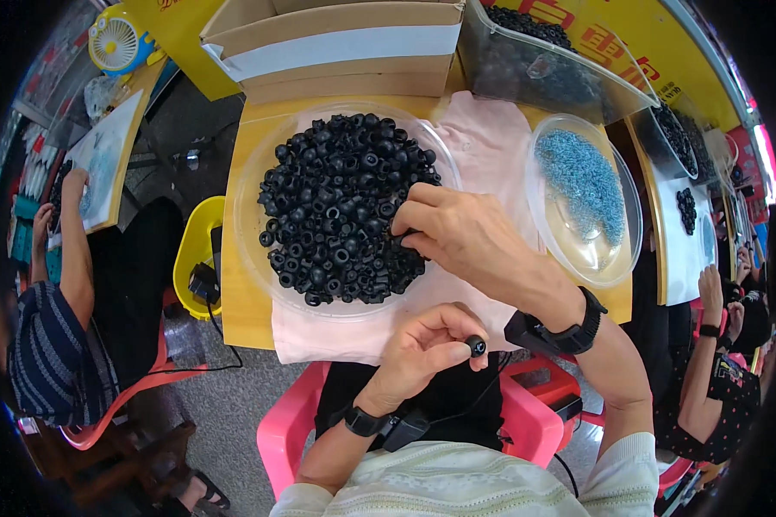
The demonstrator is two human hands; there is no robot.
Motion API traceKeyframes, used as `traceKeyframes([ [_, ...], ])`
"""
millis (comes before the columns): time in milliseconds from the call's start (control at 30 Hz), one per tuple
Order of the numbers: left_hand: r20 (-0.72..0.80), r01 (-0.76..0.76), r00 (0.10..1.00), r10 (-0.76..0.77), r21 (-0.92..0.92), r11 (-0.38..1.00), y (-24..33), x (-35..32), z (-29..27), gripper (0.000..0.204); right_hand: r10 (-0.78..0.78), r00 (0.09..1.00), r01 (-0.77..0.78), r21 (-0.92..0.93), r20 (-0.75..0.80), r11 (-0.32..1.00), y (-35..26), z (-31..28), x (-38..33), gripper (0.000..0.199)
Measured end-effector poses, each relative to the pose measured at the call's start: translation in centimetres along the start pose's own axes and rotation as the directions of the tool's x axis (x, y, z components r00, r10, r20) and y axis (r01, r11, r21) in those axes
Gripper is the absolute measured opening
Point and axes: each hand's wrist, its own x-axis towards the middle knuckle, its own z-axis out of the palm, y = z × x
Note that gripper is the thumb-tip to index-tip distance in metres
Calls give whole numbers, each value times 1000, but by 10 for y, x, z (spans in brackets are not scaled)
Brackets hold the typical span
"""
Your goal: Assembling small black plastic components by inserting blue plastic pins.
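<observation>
A wide clear tray (248, 246) holds a heap of small black round plastic parts (336, 207), many with a hole in them. Over the heap's right side is my right hand (453, 226), its thumb and fingers pinched at the black parts; what lies between the fingertips is hidden. My left hand (431, 349) is in front of the tray, above my lap. Between its thumb and fingers it grips one black round part (475, 345), the end facing up. Both wrists wear black bands with a box-shaped device.
Right of the tray is a clear tub (539, 233) of tiny blue pieces (582, 177). A cardboard box (336, 60) and a clear bin (543, 82) of black parts stand behind. A pink cloth (319, 336) covers part of the table. A yellow bin (185, 267) stands left. People sit on both sides.
</observation>
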Motion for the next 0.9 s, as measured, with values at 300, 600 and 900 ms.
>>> traceKeyframes([
  [300,40,-20,999,22,-44,999,-1,-1,-2,16,310,946,-252,387,-92,887,-17,-34,-56,11],
  [600,-25,-68,997,67,-4,998,-4,2,1,15,356,911,-339,114,-209,934,2,-1,-130,13],
  [900,-53,-82,995,83,20,996,-6,3,3,18,284,923,-281,48,-261,958,-1,-7,-136,14],
])
